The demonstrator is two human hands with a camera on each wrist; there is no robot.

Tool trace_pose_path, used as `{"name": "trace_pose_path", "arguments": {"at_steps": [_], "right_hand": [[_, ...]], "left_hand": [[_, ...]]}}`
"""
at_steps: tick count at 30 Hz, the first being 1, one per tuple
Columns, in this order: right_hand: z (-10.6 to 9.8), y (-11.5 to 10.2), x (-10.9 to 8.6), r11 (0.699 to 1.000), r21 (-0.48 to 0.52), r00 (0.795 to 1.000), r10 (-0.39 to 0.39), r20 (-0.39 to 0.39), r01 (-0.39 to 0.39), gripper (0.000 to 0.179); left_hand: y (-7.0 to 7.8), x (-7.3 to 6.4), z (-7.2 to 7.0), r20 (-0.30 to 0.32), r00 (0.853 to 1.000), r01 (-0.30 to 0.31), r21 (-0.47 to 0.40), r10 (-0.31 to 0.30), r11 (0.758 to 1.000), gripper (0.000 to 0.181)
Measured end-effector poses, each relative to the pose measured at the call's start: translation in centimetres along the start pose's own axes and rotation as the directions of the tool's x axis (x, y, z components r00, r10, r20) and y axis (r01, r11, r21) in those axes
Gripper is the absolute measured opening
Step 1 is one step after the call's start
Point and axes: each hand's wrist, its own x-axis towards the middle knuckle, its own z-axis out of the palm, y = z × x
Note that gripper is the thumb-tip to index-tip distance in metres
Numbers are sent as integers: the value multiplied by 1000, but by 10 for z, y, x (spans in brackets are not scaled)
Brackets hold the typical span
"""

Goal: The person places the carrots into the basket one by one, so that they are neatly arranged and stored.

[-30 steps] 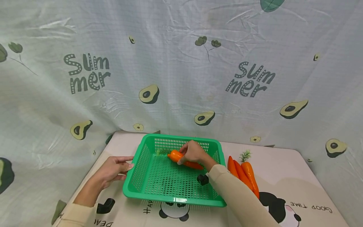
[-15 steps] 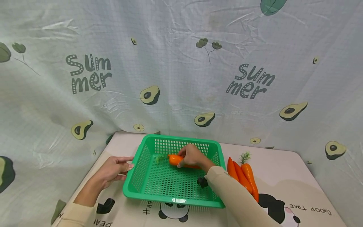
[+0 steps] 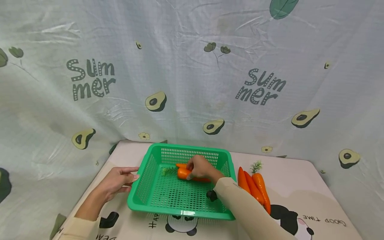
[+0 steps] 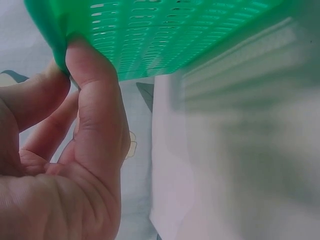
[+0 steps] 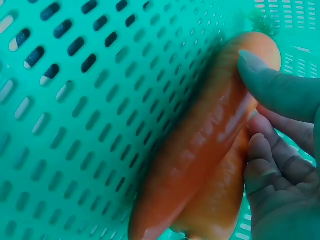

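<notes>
A green slotted plastic basket [image 3: 162, 210] stands on the table. My left hand [image 3: 115, 183] pinches its left rim between thumb and finger, as the left wrist view shows up close. Inside the basket, my right hand [image 3: 201, 166] grips an orange carrot [image 3: 183, 173] near its thick end, which points left. In the right wrist view the thumb lies on this carrot [image 5: 200, 135], and a second carrot [image 5: 215, 210] lies alongside it, partly hidden. Green leafy tops [image 3: 169, 171] show at the left of the carrots.
Several more carrots [image 3: 260, 186], one with a leafy top, lie together on the table just right of the basket. A small black object [image 3: 211, 195] shows by my right sleeve. A patterned curtain [image 3: 180, 66] hangs behind the table [image 3: 294, 176].
My right hand has lowered the carrot and shifted it slightly toward the near side. The second carrot's end now shows behind it. My left hand keeps its hold on the rim.
</notes>
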Motion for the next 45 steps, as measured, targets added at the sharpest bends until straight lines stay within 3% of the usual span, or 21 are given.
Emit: {"name": "trace_pose_path", "arguments": {"at_steps": [9,13,23,33,45], "right_hand": [[-2,2,-5,998,65,1000,9,-28,-8,32],[-10,2,-8,990,143,999,23,-38,-17,29],[-57,7,-34,904,415,984,153,-92,-102,28],[-99,29,-72,897,417,966,220,-133,-147,24],[-119,74,-112,872,453,946,281,-159,-182,25]], "left_hand": [[4,-1,3,4,1000,13,-5,-13,1000,58],[5,-1,4,0,1000,11,6,-11,1000,57],[6,-2,7,-10,1000,11,16,-11,1000,58],[7,-1,3,-14,1000,10,36,-10,999,58],[8,-3,6,-15,999,42,22,-42,999,59]]}}
